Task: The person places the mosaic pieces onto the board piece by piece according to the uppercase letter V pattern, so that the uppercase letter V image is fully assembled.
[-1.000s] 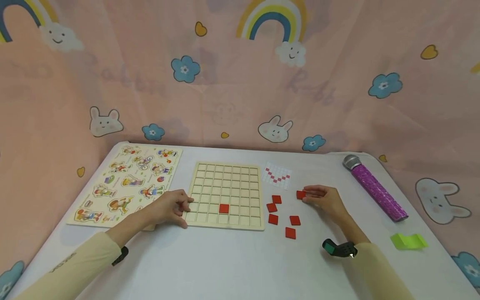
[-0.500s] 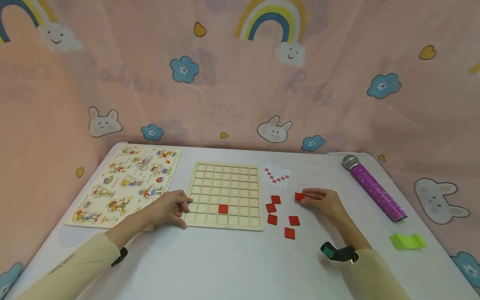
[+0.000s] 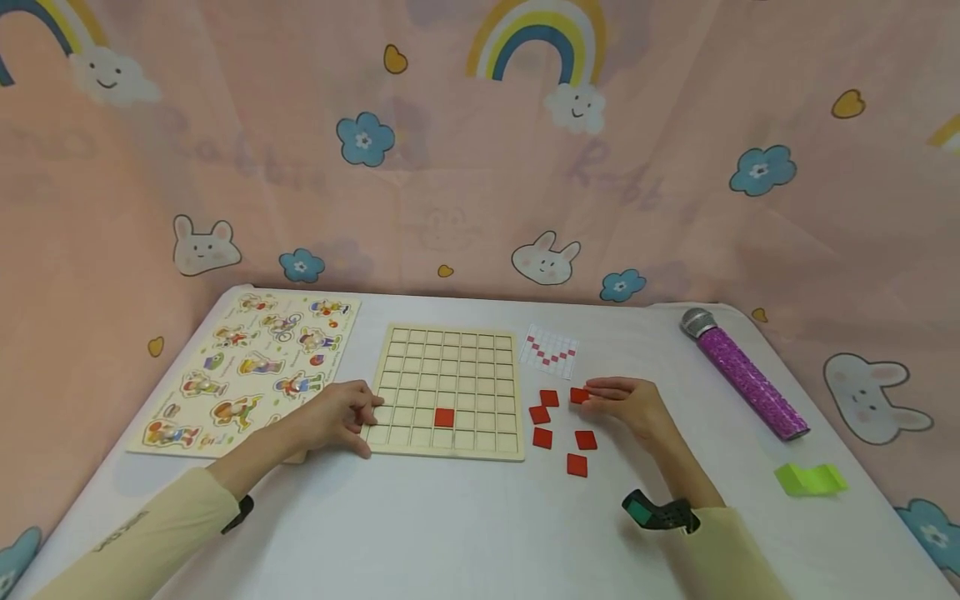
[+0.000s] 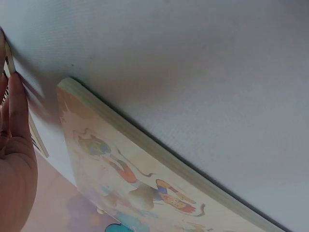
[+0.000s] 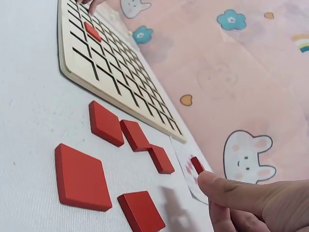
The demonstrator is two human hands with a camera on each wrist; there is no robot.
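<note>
In the head view my left hand [image 3: 337, 418] holds the left edge of a wooden grid board [image 3: 468, 377], thumb by the near corner and fingers at the rim. One red square tile [image 3: 444, 417] sits in a cell of the second row from the front. My right hand [image 3: 628, 408] pinches another red tile [image 3: 578, 396] between thumb and fingers, right of the board. The right wrist view shows that held tile [image 5: 197, 165] edge-on at the thumb tip. Several loose red tiles [image 5: 82, 179] lie flat on the white table between hand and board.
A pattern card [image 3: 550, 354] with red squares in a V lies beside the board's far right corner. Left of the board is a picture puzzle board [image 3: 251, 367]. A glittery purple microphone [image 3: 750, 375] and a bright green curved block [image 3: 812, 481] lie at the right.
My right hand has moved left with the pinched tile, toward the loose tiles and the board. The left hand keeps its place at the board's edge.
</note>
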